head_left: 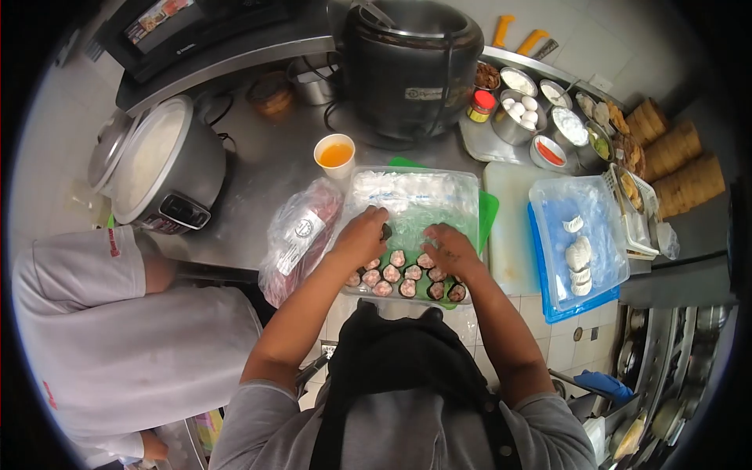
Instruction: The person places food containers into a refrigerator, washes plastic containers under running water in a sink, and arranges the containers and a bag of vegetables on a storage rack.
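Note:
A clear plastic tray lies before me with several meat dumplings in its near half, some in pale wrappers and some dark-sided. Inside the tray my left hand has its fingers closed on a dark-wrapped dumpling, which the fingers partly cover. My right hand hovers over the tray's right side, fingers bent and apart, with nothing visible in them. Cloudy plastic film covers the far half of the tray. Beneath it, a green board sticks out.
Left of the tray lies a plastic-wrapped meat pack, with a cup of orange liquid behind. To the right are a white cutting board and a bin of pale dumplings. A black pot warmer stands behind; a co-worker is at left.

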Available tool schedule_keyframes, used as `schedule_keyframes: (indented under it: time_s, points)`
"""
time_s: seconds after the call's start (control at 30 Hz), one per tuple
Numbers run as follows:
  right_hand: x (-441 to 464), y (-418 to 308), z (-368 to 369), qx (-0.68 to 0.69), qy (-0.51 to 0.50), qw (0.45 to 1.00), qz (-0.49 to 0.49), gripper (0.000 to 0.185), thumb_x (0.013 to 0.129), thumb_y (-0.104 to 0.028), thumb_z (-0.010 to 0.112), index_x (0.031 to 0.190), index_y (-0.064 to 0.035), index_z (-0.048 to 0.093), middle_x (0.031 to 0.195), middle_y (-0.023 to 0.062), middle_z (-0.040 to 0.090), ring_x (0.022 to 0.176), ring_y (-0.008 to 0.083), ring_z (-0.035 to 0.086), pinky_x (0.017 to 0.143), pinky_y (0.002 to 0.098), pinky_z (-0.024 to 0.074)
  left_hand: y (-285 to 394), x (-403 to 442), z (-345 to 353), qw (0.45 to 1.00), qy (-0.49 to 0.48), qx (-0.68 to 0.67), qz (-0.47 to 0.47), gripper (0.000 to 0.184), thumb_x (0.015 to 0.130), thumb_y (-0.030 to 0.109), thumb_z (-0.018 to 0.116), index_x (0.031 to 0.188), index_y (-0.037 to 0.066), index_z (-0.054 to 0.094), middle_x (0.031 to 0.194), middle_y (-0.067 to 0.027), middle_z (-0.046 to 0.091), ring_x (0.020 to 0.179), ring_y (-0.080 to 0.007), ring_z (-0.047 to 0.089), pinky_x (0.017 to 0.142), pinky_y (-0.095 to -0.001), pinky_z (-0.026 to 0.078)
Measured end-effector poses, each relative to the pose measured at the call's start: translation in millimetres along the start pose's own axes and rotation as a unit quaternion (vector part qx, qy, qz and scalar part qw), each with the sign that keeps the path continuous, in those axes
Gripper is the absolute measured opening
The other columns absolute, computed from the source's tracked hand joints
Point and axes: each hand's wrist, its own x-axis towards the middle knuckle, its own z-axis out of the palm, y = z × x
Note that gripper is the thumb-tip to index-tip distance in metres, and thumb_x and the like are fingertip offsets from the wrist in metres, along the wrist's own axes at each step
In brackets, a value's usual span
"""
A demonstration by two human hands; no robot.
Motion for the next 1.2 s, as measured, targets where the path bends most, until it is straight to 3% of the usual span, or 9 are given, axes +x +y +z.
schedule_keyframes:
  time_s: [0.27,0.47,0.6,0.67,0.73,0.8,0.87,0.97,1.2]
  points:
    - [4.9,16.6,-8.4,-0.009,0.064,0.998,-0.022,0.027,0.082,-0.019,0.069,0.102,-0.0014,0.062,0.095,0.0164,0.063,0.086,0.0301,0.062,0.076,0.0382,0.0494,-16.0,0.4,7.3,0.989,-0.118,0.09,0.008,0.037,0.069,0.009,0.071,0.102,0.002,0.058,0.107,-0.0208,0.056,0.1,-0.0392,0.059,0.084,-0.0448,0.049]
    - [1.5,10.3,-8.8,0.006,0.06,0.998,-0.014,0.028,0.081,-0.018,0.069,0.101,-0.0006,0.061,0.095,0.017,0.063,0.086,0.0303,0.062,0.076,0.0385,0.0496,-14.5,2.2,33.4,0.995,-0.076,0.059,0.019,0.033,0.069,0.01,0.07,0.099,0.001,0.059,0.106,-0.0212,0.057,0.098,-0.0393,0.06,0.084,-0.0455,0.049]
    - [-2.5,12.3,-17.0,0.009,0.07,0.997,-0.009,0.027,0.081,-0.017,0.069,0.101,-0.001,0.061,0.096,0.0175,0.062,0.085,0.0312,0.063,0.076,0.0385,0.0497,-6.2,0.7,23.6,0.989,-0.121,0.088,0.019,0.027,0.071,0.013,0.07,0.095,0.002,0.063,0.101,-0.0202,0.059,0.096,-0.0384,0.06,0.084,-0.0453,0.049]
    - [-3.0,8.8,-26.9,-0.013,0.101,0.995,0.005,0.027,0.081,-0.017,0.066,0.104,-0.0021,0.062,0.104,0.0175,0.061,0.098,0.0342,0.06,0.083,0.0418,0.0485,-9.8,2.2,17.3,0.985,-0.144,0.092,0.035,0.026,0.073,0.014,0.069,0.095,0.003,0.064,0.1,-0.0194,0.059,0.096,-0.038,0.059,0.085,-0.0453,0.048]
    - [8.6,13.4,-35.0,-0.073,0.175,0.982,-0.024,0.029,0.081,-0.014,0.064,0.106,-0.0012,0.061,0.105,0.0174,0.06,0.098,0.0344,0.058,0.083,0.0419,0.0488,-10.6,7.9,8.7,0.993,0.056,0.051,0.091,0.027,0.075,0.016,0.069,0.098,0.003,0.066,0.102,-0.0173,0.06,0.099,-0.036,0.059,0.086,-0.0449,0.048]
    - [23.3,20.5,-45.2,-0.132,0.248,0.959,-0.046,0.031,0.08,-0.011,0.062,0.109,-0.0003,0.06,0.107,0.0174,0.058,0.099,0.0346,0.057,0.082,0.042,0.0491,-15.8,26.8,-6.1,0.993,0.077,0.063,0.065,0.03,0.077,0.018,0.069,0.103,0.002,0.065,0.104,-0.0156,0.06,0.103,-0.0344,0.057,0.089,-0.0441,0.047]
    - [39.2,28.8,-53.9,-0.222,0.279,0.934,0.013,0.037,0.079,-0.006,0.058,0.116,0.0011,0.057,0.107,0.0171,0.056,0.098,0.0342,0.056,0.082,0.0415,0.0501,-21.2,38.9,-16.8,0.974,0.175,0.134,-0.057,0.033,0.078,0.016,0.068,0.107,0.001,0.062,0.105,-0.0176,0.061,0.107,-0.0337,0.056,0.091,-0.0424,0.047]
    - [54.8,41.6,-61.6,-0.265,0.215,0.937,0.071,0.028,0.079,-0.005,0.056,0.107,-0.0006,0.058,0.105,0.0159,0.056,0.097,0.0337,0.056,0.081,0.0415,0.0511,-51.8,55.7,-8.8,0.968,0.075,0.19,-0.145,0.035,0.08,0.011,0.064,0.112,0.0,0.06,0.107,-0.0208,0.061,0.108,-0.0354,0.057,0.092,-0.0424,0.048]
    - [52.6,57.7,-65.1,-0.179,0.203,0.956,0.109,0.01,0.082,-0.008,0.057,0.091,-0.0061,0.061,0.088,0.0159,0.059,0.09,0.0336,0.06,0.079,0.0434,0.0499,-55.2,49.5,-1.9,0.964,0.108,0.115,-0.212,0.032,0.08,0.003,0.056,0.112,0.001,0.059,0.108,-0.0239,0.062,0.104,-0.038,0.061,0.089,-0.0458,0.049]
